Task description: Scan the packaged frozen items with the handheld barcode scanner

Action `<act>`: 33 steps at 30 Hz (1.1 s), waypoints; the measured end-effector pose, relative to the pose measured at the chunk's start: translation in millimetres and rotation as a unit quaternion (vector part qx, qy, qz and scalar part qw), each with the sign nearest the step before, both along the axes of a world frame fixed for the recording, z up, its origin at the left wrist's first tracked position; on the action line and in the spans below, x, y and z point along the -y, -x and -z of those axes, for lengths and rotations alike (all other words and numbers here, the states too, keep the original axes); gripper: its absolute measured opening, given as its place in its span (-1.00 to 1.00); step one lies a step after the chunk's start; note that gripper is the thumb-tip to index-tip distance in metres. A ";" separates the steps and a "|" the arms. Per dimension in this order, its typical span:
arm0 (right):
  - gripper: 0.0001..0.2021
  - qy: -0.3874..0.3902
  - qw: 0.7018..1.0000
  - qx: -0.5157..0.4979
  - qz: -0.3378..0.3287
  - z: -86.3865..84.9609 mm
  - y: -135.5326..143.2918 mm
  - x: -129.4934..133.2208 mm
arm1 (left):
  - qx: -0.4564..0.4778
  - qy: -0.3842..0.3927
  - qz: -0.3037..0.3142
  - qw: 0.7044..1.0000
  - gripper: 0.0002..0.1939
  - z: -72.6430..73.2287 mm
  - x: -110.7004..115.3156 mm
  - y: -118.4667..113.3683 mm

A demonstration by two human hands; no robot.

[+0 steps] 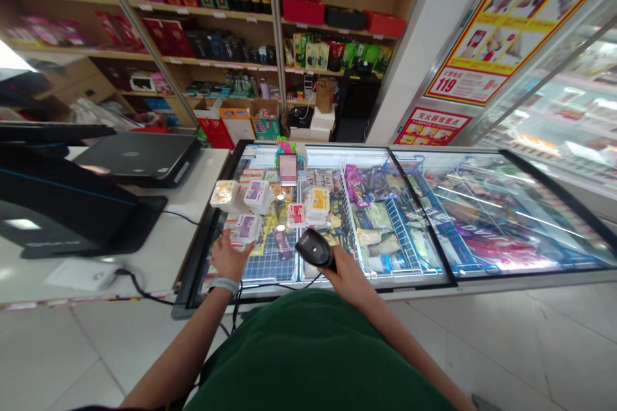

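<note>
1 scanner, right fingers wrapped | 2 purple-labelled tubs | left fingers at one, grip unclear

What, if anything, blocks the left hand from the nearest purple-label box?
Nothing visible. The left hand is spread at the near edge of the purple-label box; whether it touches is unclear. The scanner, in the right hand, is off to the right.

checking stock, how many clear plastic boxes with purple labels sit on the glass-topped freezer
2 in view: one clear plastic box with a purple label by the left hand, another such box just beyond it. More may be stacked underneath.
</note>
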State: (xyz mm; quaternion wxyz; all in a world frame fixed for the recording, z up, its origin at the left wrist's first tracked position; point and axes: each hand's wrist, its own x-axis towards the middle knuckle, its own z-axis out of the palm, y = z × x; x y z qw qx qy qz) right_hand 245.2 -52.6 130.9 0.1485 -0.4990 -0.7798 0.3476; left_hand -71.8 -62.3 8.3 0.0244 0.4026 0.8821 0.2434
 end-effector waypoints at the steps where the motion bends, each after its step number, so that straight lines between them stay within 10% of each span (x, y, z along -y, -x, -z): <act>1: -0.85 0.002 1.000 -0.001 0.006 0.4 -1.2 0.0 | -0.013 -0.010 0.013 1.000 -0.24 -3.5 -0.3 -3.2; 8: -0.84 0.021 0.997 -0.014 0.072 2.1 -13.5 1.3 | 0.009 0.010 0.187 0.982 -0.37 -25.7 -30.5 -48.5; 17: -0.83 0.018 0.989 -0.021 0.143 8.1 -30.5 6.8 | 0.051 0.103 0.148 0.982 -0.19 -9.9 -92.2 -105.0; 33: -0.83 0.015 0.987 0.011 0.158 15.3 -32.2 9.6 | 0.035 0.086 0.188 0.978 -0.43 1.9 -85.3 -87.5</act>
